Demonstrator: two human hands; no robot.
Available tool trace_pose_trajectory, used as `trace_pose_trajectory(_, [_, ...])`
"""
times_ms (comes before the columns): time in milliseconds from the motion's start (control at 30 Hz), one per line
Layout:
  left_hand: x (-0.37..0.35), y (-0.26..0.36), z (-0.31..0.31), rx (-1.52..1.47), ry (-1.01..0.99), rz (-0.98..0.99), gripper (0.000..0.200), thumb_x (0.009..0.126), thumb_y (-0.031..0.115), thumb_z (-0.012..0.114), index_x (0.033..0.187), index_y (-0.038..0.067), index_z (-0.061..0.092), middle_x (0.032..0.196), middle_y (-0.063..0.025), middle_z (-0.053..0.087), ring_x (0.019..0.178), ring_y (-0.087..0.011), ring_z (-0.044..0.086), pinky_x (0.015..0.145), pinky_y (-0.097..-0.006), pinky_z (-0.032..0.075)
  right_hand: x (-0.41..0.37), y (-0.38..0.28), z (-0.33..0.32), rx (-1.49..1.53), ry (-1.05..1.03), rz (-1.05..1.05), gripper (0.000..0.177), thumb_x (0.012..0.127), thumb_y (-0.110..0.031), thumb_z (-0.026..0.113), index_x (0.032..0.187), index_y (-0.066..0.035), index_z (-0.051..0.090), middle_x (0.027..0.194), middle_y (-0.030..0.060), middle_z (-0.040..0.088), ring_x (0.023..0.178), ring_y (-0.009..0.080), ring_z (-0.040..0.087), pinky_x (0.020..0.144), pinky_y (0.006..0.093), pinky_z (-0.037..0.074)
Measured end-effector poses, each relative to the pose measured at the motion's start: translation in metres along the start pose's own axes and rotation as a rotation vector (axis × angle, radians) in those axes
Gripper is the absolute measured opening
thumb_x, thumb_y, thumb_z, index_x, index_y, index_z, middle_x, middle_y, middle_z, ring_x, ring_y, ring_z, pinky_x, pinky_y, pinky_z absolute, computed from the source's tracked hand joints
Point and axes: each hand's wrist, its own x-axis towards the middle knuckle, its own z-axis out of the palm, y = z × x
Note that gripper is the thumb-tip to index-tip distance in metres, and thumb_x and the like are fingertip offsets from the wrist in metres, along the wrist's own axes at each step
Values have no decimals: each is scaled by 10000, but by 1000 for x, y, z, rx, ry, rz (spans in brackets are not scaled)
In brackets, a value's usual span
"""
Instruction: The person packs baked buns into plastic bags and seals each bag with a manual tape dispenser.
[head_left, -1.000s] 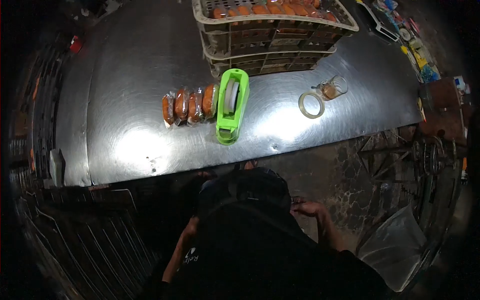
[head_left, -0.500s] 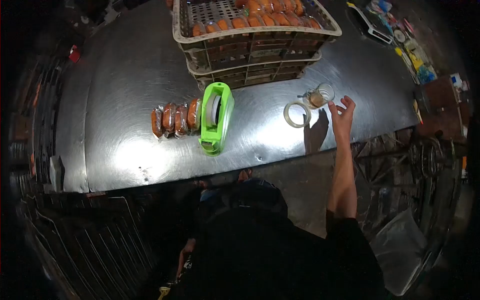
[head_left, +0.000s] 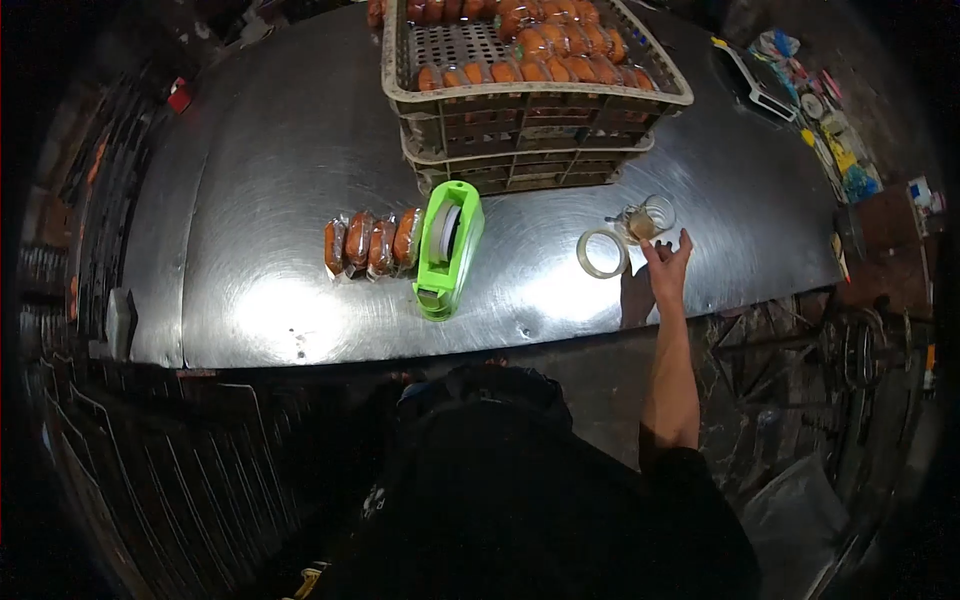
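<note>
Head view: the right hand [head_left: 668, 262], fingers apart and seemingly empty, is at a clear round cup with brownish contents [head_left: 642, 224].
The cup is just beyond its fingertips on the grey metal table [head_left: 280, 130], contact unclear; a pale translucent ring [head_left: 580, 253] lies left. A sideways brush could topple the cup. The left hand is unseen; I cannot tell its state.

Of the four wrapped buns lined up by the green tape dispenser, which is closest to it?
The bun at the row's right end, directly beside the green tape dispenser; the other three lie farther left.
</note>
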Motion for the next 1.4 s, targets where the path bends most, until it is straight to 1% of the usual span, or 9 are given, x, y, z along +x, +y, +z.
trace_pose_trajectory(200, [4, 6, -10, 17, -5, 32, 282, 914, 230, 586, 981, -42, 619, 800, -144, 640, 732, -273, 599, 628, -376, 457, -23, 2, -2, -1, 30, -50, 859, 841, -235, 731, 1456, 19, 187, 1431, 279, 301, 1263, 394, 443, 1034, 430, 403])
trace_pose_trajectory(400, [-10, 3, -17, 7, -18, -33, 282, 912, 234, 594, 975, -39, 622, 797, -139, 643, 738, -255, 602, 631, -368, 459, -79, -12, 10, -436, -111, -251, 808, 841, -200, 699, 1444, 17, 206, 1439, 291, 289, 1305, 446, 385, 1069, 463, 363])
trace_pose_trajectory(667, [-32, 2, -9, -17, -88, -104, 281, 910, 239, 605, 967, -36, 627, 793, -132, 647, 745, -232, 607, 636, -357, 462, -104, -18, 8, -132, 135, -141, 663, 918, -233, 627, 1400, 58, 280, 1396, 259, 316, 1274, 398, 392, 1062, 462, 348])
trace_pose_trajectory(767, [-42, 1, -6, -13, -102, -125, 281, 910, 241, 609, 964, -35, 629, 792, -129, 648, 747, -223, 609, 637, -353, 464, -119, 24, -12, -269, 338, -99, 667, 934, -268, 619, 1402, 60, 276, 1368, 246, 332, 1276, 372, 367, 1065, 466, 329])
trace_pose_trajectory(867, [-45, 12, -15, 1, -95, -117, 281, 909, 243, 613, 961, -33, 631, 790, -127, 649, 750, -214, 610, 639, -349, 465, -124, 22, -8, -344, 403, -213, 640, 932, -263, 637, 1364, 86, 320, 1286, 191, 411, 1124, 298, 439, 956, 420, 387])
trace_pose_trajectory(1133, [16, 127, -100, -58, 260, 214, 282, 907, 248, 624, 953, -30, 636, 786, -120, 653, 757, -190, 615, 643, -338, 468, -49, -35, 44, -102, 230, -219, 938, 800, -254, 782, 1455, 25, 171, 1466, 266, 254, 1341, 380, 313, 1080, 476, 334])
trace_pose_trajectory(1233, [43, 119, -136, -246, 411, 191, 303, 898, 276, 644, 891, -27, 645, 753, -100, 647, 727, -150, 597, 620, -328, 459, -32, -26, 51, -39, 220, -215, 1025, 778, -256, 800, 1477, 0, 96, 1471, 266, 240, 1341, 400, 311, 1069, 497, 354])
trace_pose_trajectory(1300, [53, 120, -145, -125, 437, 42, 332, 887, 303, 661, 851, -27, 648, 723, -85, 638, 693, -131, 583, 598, -323, 451, -28, -34, 56, 43, 232, -173, 1050, 766, -252, 807, 1481, -9, 77, 1472, 268, 239, 1328, 410, 329, 1067, 507, 357])
trace_pose_trajectory(1400, [65, 118, -119, 36, 457, 358, 404, 878, 366, 661, 852, -37, 641, 702, -65, 618, 638, -132, 553, 566, -330, 437, -16, -24, 57, -28, 311, -152, 1041, 748, -199, 822, 1468, -6, 95, 1452, 261, 279, 1291, 388, 377, 1038, 465, 408])
